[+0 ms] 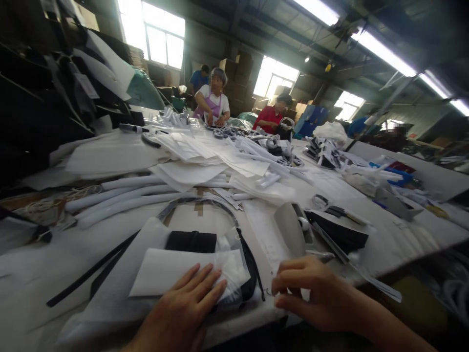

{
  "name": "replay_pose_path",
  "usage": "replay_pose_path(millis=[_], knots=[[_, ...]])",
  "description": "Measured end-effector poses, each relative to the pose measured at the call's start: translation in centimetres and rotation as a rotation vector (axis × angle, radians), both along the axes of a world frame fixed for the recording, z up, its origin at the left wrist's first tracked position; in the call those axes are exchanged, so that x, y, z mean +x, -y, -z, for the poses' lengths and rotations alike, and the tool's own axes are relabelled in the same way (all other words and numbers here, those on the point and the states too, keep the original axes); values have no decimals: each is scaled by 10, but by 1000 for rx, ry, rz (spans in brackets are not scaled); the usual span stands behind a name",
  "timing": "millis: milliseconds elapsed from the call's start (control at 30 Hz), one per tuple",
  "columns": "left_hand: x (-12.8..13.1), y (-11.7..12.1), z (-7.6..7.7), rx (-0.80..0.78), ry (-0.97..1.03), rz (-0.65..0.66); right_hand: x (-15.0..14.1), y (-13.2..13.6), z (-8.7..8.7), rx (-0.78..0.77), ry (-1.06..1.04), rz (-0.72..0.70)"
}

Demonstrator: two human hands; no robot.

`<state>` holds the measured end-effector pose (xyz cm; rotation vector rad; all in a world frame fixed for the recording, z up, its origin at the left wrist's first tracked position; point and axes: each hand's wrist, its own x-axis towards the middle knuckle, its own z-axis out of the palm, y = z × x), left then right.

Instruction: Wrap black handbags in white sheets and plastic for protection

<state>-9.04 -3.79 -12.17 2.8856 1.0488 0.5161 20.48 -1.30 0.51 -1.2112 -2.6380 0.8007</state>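
A black handbag [191, 241] lies at lower centre of the frame, its arched handle [234, 215] pointing up the table. A folded white sheet [161, 274] and crinkled clear film cover much of its front. The wearer's left hand [186, 303] presses flat on the sheet, fingers extended, grasping nothing. The right hand [311, 288], at lower right beside the bag, is loosely curled, thumb below the fingers; whether it pinches something small cannot be told.

Long black straps [95, 269] trail to the lower left. Above the bag, white foam tubes [124, 200] and fanned white sheets [205, 151] crowd the table. A grey holder [289, 227] stands right of centre, just beyond the right hand.

The bag's lower edge is partly hidden by the left hand; the dark heap at far left is blurred.

The pale worktable [399, 239] runs back through a workshop. People in a purple apron [212, 105] and red top [267, 117] work at upper centre, beneath bright windows [164, 34] and strip lights [384, 51].
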Motion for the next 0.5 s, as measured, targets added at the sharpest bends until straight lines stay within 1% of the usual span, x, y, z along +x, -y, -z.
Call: replay_pose_path(millis=[67, 133, 233, 333, 400, 500], knots=[[1, 0, 3, -50, 2, -11, -29, -20, -3, -30, 54, -146], [2, 0, 6, -60, 4, -13, -51, -42, 2, -15, 76, -263], [3, -1, 11, -14, 9, 7, -74, -72, 15, 59, 169, -405], [2, -2, 16, 70, 26, 1, -90, -95, 26, 123, 316, -518], [1, -3, 18, 129, 43, -17, -100, -104, 32, 133, 383, -558], [1, -5, 20, 198, 57, -29, -113, -110, 46, 90, 408, -499]])
